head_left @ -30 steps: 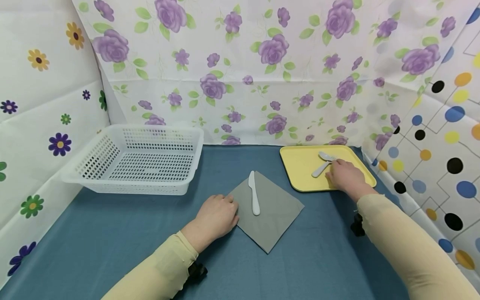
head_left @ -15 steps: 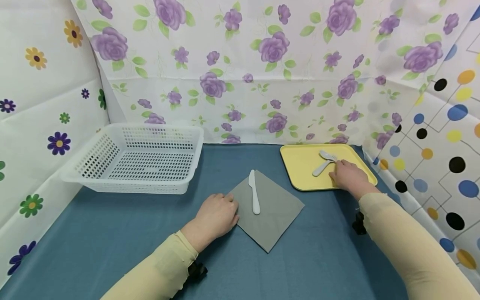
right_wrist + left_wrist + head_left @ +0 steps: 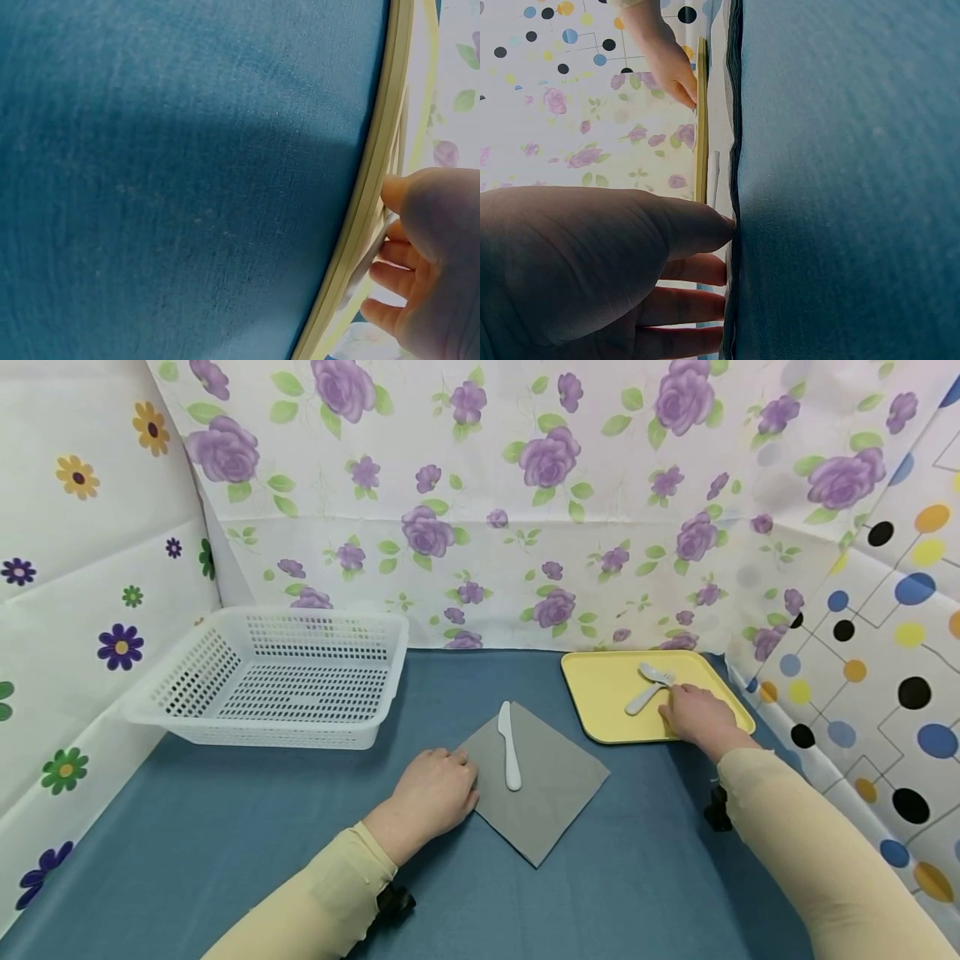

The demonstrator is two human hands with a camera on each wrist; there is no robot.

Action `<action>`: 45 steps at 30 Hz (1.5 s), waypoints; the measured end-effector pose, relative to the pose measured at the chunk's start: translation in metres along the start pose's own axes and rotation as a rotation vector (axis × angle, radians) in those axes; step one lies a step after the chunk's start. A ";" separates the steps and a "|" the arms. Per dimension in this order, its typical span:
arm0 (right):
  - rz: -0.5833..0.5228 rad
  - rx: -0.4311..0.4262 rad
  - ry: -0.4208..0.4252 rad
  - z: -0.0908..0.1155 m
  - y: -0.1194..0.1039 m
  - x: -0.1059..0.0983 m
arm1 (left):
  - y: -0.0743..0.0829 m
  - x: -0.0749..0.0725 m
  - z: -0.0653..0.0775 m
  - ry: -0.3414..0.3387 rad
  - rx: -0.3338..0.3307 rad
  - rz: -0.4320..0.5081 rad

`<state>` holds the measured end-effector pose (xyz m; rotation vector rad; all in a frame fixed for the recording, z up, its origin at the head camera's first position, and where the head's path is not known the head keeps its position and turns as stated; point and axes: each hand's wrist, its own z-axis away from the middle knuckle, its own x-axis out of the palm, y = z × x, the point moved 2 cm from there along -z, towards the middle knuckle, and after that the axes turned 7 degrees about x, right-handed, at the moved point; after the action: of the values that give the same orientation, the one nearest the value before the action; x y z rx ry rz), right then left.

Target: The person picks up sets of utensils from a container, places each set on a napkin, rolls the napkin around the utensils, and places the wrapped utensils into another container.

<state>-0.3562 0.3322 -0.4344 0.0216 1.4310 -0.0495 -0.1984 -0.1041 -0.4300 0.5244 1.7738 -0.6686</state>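
Note:
A grey folded napkin (image 3: 546, 793) lies cornerwise on the table, with a white-handled knife (image 3: 509, 747) on it. My left hand (image 3: 427, 793) rests at the napkin's left corner, thumb and fingertips touching its edge in the left wrist view. On the yellow tray (image 3: 603, 718), a fork (image 3: 643, 698) crosses another utensil, apparently a spoon (image 3: 648, 672). My right hand (image 3: 697, 714) is over the tray's right part. In the right wrist view its thumb and index finger close about a utensil handle (image 3: 360, 274), which slants under the palm. The hand hides part of the utensils in the head view.
A white perforated plastic basket (image 3: 360, 735) stands at the back left of the blue-covered table (image 3: 285, 860). A flowered curtain (image 3: 480, 552) rises behind, with patterned sheets on both sides.
My right hand has shifted slightly to the right, uncovering more of the fork's tines. My left hand, the napkin, knife and basket have stayed in place.

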 end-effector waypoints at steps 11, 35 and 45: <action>-0.006 -0.031 0.081 -0.001 -0.001 -0.005 | 0.000 0.000 0.001 0.000 -0.003 0.000; -0.089 -0.012 0.190 0.004 0.002 -0.008 | 0.001 0.000 0.000 0.008 -0.005 0.008; -0.098 -0.020 0.209 0.006 0.002 -0.006 | 0.001 0.000 0.000 -0.009 -0.012 0.011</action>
<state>-0.3514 0.3345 -0.4277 -0.0613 1.6413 -0.1165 -0.1977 -0.1036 -0.4304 0.5216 1.7641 -0.6515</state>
